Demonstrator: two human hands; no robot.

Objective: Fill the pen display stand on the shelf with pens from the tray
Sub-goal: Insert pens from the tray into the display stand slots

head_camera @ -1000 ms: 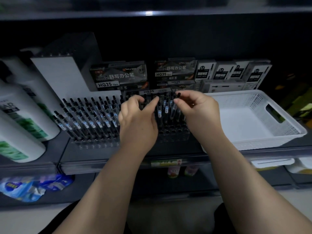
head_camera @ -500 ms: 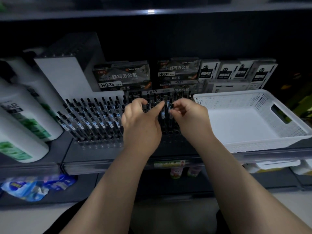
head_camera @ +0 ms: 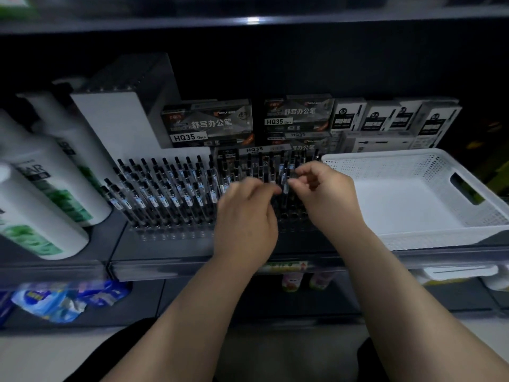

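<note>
Dim shelf light makes this fiddly: the right hand (head_camera: 322,194) pinches a pen (head_camera: 284,185) over the pen display stand (head_camera: 170,233) mid-frame, the left hand (head_camera: 248,219) alongside with its grip unclear, and a missed slot could topple neighbouring pens (head_camera: 176,188).

Clear, see-through pen display stand (head_camera: 170,233), holding pens (head_camera: 165,194): black tops, transparent barrels, small white-and-blue labels. Right of the stand, white tray (head_camera: 446,237), walls pierced in a fine dotted grid. Left of the stand, white bottles (head_camera: 55,188) with green labels. Behind the stand, dark grey boxes (head_camera: 206,122) with white lettering. Below the stand, blue packets (head_camera: 49,301).
</note>
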